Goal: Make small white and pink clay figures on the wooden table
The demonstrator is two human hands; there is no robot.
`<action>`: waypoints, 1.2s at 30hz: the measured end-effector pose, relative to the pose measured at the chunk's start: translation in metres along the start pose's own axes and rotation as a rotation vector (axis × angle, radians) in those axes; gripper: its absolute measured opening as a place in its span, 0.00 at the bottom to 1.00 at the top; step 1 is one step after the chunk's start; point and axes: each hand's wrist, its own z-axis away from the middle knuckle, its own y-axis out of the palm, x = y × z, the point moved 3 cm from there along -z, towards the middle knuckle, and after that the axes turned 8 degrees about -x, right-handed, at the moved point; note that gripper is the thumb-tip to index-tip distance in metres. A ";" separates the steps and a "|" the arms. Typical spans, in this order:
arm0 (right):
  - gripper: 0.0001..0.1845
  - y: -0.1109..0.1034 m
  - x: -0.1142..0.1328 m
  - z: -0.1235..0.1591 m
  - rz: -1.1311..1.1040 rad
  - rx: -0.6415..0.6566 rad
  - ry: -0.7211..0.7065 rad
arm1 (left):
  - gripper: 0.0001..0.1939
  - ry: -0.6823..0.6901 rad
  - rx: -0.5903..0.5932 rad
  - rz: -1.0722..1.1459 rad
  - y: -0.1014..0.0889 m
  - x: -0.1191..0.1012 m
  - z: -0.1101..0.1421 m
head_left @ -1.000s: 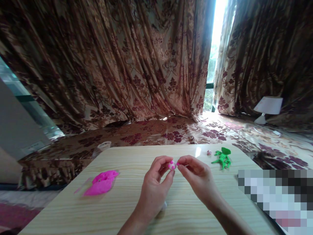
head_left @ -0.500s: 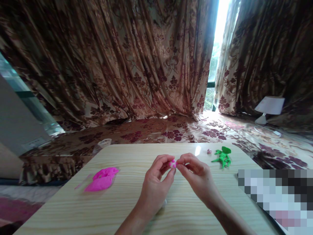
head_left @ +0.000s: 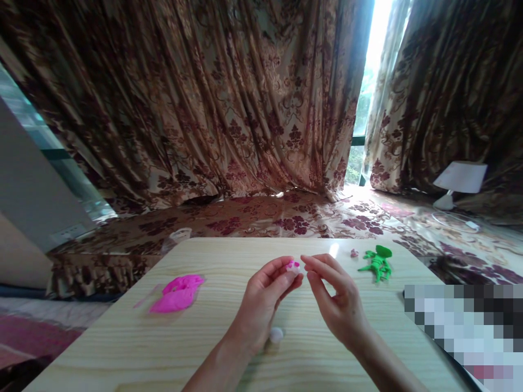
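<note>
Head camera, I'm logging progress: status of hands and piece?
Left hand holding pink-and-white piece. Right hand close by, thumb and index apart, nothing visibly held. White object beside left wrist.

Setting: a home, by all signs a domestic room. Evidence: heavy floral curtains hang in folds before a window, daylight and foliage showing through the gap. Matching floral cloth spreads below, front edge gathered into a ruffle. White-shaded lamp stands on it at right. Foreground: pale wood-grain table, rounded corners.
</note>
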 end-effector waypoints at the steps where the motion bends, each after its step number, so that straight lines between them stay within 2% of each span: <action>1: 0.20 0.000 0.000 0.000 0.011 -0.002 -0.009 | 0.14 -0.015 0.008 0.029 -0.001 0.001 0.000; 5: 0.20 0.002 -0.004 0.002 0.041 0.031 -0.021 | 0.13 -0.057 0.031 0.078 -0.001 0.002 -0.001; 9: 0.20 0.002 -0.004 0.002 0.036 0.037 -0.021 | 0.14 -0.060 0.014 0.034 -0.001 0.002 -0.001; 14: 0.20 -0.001 -0.004 0.001 0.034 0.002 -0.004 | 0.19 0.141 -0.101 -0.196 -0.004 0.002 -0.005; 18: 0.18 0.002 -0.006 0.001 0.061 0.050 0.010 | 0.18 0.239 -0.083 -0.294 -0.006 0.006 -0.007; 24: 0.17 -0.002 -0.021 0.001 0.072 -0.035 0.065 | 0.18 0.413 -0.084 -0.514 -0.015 0.011 -0.015; 27: 0.17 -0.002 -0.037 0.005 0.186 0.033 0.057 | 0.15 0.436 -0.022 -0.705 -0.026 0.016 -0.027; 30: 0.16 0.000 -0.054 0.013 0.313 0.139 0.051 | 0.14 0.496 -0.058 -1.024 -0.043 0.018 -0.037; 33: 0.17 0.002 -0.061 0.019 0.402 0.219 0.030 | 0.11 0.495 -0.054 -1.152 -0.055 0.016 -0.040; 36: 0.18 0.003 -0.059 0.022 0.447 0.270 0.018 | 0.08 0.489 -0.018 -1.226 -0.058 0.014 -0.038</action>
